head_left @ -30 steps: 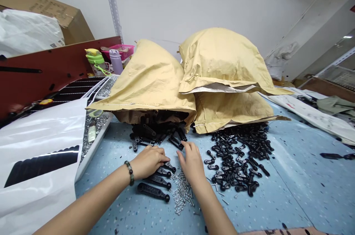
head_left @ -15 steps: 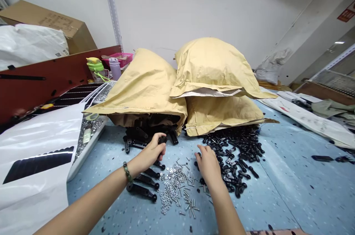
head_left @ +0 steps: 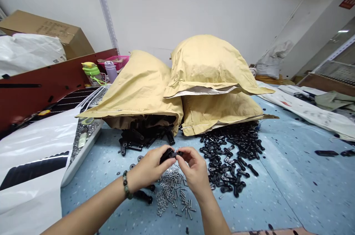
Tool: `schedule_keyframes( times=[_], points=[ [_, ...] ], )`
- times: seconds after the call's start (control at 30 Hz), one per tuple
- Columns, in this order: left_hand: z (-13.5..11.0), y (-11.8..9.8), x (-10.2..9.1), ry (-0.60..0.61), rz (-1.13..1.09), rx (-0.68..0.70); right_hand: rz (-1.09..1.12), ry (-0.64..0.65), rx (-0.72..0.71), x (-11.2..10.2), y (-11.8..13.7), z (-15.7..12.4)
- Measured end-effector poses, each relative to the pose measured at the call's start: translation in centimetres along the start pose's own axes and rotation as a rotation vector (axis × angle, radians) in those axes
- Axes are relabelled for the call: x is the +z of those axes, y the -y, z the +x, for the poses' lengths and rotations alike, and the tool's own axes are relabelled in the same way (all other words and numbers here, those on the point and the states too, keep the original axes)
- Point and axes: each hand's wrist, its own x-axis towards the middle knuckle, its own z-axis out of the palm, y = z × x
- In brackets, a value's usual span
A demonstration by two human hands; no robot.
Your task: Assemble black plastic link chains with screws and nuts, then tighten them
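My left hand [head_left: 147, 166], with a beaded bracelet at the wrist, is closed on a long black plastic arm [head_left: 165, 155]. My right hand [head_left: 195, 171] pinches a small black lever-shaped part [head_left: 178, 153] against the end of that arm. The fingers hide much of both pieces. Below the hands lies a pile of silver screws and nuts [head_left: 170, 190]. More long black arms [head_left: 142, 196] rest beneath my left forearm, partly covered. To the right spreads a heap of small black parts [head_left: 235, 161].
Large yellow paper sacks [head_left: 213, 65] stand behind the hands. Long black parts [head_left: 135, 135] spill from the left sack's mouth. A grey tray [head_left: 95, 137] of metal hardware sits at the left, beside white sheeting [head_left: 36, 183]. Bottles [head_left: 111, 71] stand farther back.
My hands have come together above the screws. The right hand has left the edge of the small-parts heap and now holds a small black part to the left hand's arm.
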Motion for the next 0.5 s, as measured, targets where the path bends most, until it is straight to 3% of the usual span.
schedule_keyframes(
  times=[0.2,0.4,0.5],
  points=[
    [-0.1,1.2,-1.3,0.022,0.204,0.018,-0.045,-0.009,-0.019,1.3,-1.0,0.2],
    [0.3,5.3,-1.9,0.125,0.324,-0.042,-0.625,0.242,-0.039,0.9,-3.8,-0.6],
    [0.1,7.0,-1.4,0.185,0.348,-0.067,-0.747,0.310,-0.059,1.8,-4.8,-1.0]
  ],
)
